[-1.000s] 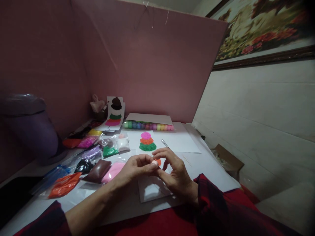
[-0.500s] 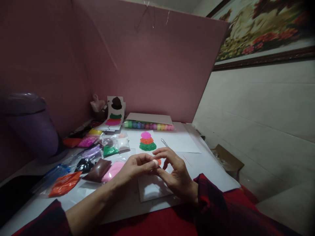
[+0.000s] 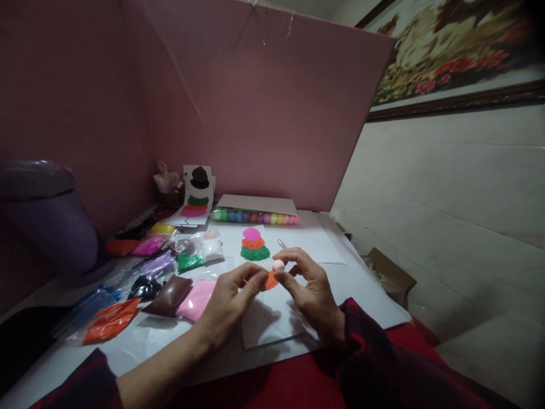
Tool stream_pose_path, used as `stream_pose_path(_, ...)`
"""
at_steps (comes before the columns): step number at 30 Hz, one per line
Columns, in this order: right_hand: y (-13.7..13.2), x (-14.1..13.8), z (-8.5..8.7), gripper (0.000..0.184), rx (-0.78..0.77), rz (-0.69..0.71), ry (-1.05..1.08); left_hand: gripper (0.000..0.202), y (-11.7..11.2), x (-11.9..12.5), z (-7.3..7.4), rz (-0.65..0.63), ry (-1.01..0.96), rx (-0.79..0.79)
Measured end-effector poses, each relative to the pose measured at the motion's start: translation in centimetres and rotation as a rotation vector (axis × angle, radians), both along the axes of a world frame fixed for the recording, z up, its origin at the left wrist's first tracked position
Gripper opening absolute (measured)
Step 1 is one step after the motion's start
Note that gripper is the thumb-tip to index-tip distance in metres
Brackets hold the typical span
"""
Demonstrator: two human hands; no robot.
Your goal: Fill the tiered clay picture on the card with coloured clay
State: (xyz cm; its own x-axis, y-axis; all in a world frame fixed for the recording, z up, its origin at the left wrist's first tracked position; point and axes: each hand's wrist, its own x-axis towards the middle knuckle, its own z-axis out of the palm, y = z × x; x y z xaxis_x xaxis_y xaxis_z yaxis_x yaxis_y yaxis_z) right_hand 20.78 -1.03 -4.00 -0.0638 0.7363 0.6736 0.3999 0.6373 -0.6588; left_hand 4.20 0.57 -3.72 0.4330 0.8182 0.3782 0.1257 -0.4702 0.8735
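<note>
My right hand (image 3: 313,289) pinches a small pale pink ball (image 3: 278,265), apparently of modelling clay, between thumb and fingertips. Just to its left, my left hand (image 3: 236,292) has its thumb and fingers drawn together. Whether anything sits between those fingertips I cannot make out. Beneath and behind the fingers lies an orange patch (image 3: 271,280), partly hidden, on a white card (image 3: 268,329). Beyond the hands, a paper bears stacked pink, orange and green textured shapes (image 3: 254,244). A slim metallic tool (image 3: 281,243) rests behind my right hand.
Packets of coloured clay crowd the left, among them brown (image 3: 169,296), pink (image 3: 196,300) and orange (image 3: 111,321). A purple tumbler (image 3: 51,227) stands far left. A long pack of coloured balls (image 3: 255,217) lies at the back, before a pink panel (image 3: 255,113).
My hands have moved apart slightly. The pale pink ball, earlier between both hands' fingers, is now raised a little in my right fingertips, and more of the orange patch shows.
</note>
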Motion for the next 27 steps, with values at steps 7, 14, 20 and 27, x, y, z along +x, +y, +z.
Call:
stream_pose_path(7, -1.3, 0.0, -0.8, 0.016, -0.312, -0.027, -0.141, 0.019, -3.5, 2.5, -3.4, -0.085, 0.358, 0.996)
stream_pose_path(14, -1.2, -0.6, -1.6, 0.007, -0.408, -0.013, -0.232, 0.016, -5.0, 4.2, -4.9, 0.108, 0.511, 1.094)
stream_pose_path(20, -1.1, -0.9, -1.5, 0.008, -0.412, 0.001, -0.261, 0.025, -4.6, 4.2, -4.5, 0.157, 0.307, 1.194)
stream_pose_path(27, -0.8, -0.7, -1.7, 0.014, -0.351, -0.013, -0.299, 0.026, -4.4, 4.4, -3.5, 0.233, 0.300, 1.234)
